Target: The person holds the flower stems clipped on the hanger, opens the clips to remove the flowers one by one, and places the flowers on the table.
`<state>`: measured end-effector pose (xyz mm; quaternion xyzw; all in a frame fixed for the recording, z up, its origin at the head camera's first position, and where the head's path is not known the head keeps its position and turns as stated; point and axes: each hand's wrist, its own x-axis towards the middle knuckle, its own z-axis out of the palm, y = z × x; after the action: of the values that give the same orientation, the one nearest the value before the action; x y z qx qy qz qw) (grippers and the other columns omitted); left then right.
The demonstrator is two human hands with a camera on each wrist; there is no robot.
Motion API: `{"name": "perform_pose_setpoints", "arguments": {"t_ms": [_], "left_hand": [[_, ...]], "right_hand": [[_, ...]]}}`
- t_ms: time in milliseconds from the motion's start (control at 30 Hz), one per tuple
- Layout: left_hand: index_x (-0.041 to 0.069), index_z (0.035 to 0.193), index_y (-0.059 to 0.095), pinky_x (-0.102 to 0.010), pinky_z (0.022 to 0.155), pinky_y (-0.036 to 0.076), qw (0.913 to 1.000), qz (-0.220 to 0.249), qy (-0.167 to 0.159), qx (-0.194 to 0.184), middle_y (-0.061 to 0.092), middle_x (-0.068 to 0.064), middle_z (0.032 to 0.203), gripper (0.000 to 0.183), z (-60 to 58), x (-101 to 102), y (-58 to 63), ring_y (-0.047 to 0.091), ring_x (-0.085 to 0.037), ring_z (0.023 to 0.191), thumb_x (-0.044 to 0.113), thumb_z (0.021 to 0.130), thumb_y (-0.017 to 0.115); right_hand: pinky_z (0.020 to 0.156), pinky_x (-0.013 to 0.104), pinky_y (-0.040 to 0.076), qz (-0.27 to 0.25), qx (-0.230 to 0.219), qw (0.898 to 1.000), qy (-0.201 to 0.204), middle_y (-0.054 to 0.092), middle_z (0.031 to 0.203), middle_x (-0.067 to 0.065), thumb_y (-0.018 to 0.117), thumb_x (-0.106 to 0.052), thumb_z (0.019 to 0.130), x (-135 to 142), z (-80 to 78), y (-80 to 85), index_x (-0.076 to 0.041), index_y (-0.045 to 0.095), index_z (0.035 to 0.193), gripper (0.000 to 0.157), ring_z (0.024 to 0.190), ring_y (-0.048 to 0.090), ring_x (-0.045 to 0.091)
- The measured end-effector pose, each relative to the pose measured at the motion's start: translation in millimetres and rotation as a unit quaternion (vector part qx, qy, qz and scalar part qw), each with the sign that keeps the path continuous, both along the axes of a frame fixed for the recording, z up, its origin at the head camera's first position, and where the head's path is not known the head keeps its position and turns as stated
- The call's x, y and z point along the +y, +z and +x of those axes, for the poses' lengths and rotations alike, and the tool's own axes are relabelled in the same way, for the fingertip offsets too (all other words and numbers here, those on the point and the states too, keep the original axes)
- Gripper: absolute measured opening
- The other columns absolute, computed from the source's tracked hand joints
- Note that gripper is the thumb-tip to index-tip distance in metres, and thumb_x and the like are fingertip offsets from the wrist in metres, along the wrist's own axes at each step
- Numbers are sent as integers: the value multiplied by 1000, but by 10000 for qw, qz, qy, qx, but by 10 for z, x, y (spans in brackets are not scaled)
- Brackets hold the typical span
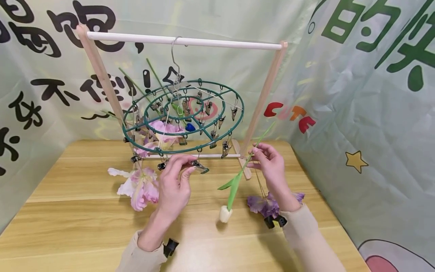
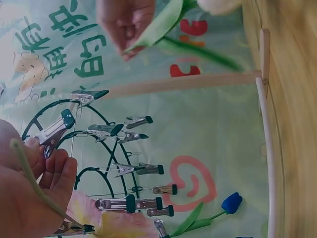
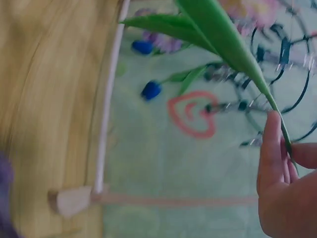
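A green round clip hanger [image 1: 243,107] hangs by its metal hook from the white bar of a wooden frame. At its near rim, my left hand [image 1: 175,187] pinches a metal clip [image 1: 199,166] with green tips; the left wrist view shows the same clip [image 2: 55,129] between thumb and fingers. My right hand [image 1: 272,168] holds a white tulip [image 1: 225,214] by its green stem, flower pointing down, apart from the clip. In the right wrist view the tulip's leaves [image 3: 223,42] spread beyond the fingers, while its flower is out of sight.
Pink flowers [image 1: 141,189] hang upside down at the hanger's left. A blue tulip [image 1: 190,127] hangs behind. Purple flowers [image 1: 265,205] lie on the wooden table [image 1: 85,226] near the right forearm. The frame's right post [image 1: 266,94] stands close to the right hand.
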<state>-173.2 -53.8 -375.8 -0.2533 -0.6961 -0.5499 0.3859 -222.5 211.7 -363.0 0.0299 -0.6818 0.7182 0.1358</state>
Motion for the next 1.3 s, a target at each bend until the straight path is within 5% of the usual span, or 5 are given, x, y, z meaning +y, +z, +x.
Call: {"name": "perform_pose_setpoints", "arguments": {"t_ms": [267,633,967,1300], "left_hand": [[-7,117,68,-20,95,56,9997,-146,-96,-157,66,-17,115,24,-6,-32,-3,68,-26,96,-9,93,69],[-4,120,69,-20,95,56,9993,-144,-118,-323,66,-14,117,27,-1,-38,-5,68,-24,98,-5,93,71],[-3,122,70,-21,97,55,9991,-206,-71,-373,66,-12,119,28,-3,-51,-15,69,-23,101,-4,94,72],[2,126,71,-24,101,53,9992,-257,164,-277,67,-11,121,31,11,-2,3,68,-24,110,0,94,73]], "right_hand": [[81,35,65,947,-1284,9851,650,65,112,17,57,-11,107,286,-365,-153,11,52,132,34,85,69,19],[77,34,65,1749,-2207,9564,780,60,121,30,52,-6,108,502,-754,-451,16,49,135,36,79,70,20],[70,31,65,2004,-2893,9294,1110,64,90,17,52,-1,107,598,-893,-701,20,45,134,35,65,67,15],[62,27,62,2058,-3106,9203,1194,62,77,9,53,-1,106,625,-942,-819,10,52,112,13,60,65,14]]}}
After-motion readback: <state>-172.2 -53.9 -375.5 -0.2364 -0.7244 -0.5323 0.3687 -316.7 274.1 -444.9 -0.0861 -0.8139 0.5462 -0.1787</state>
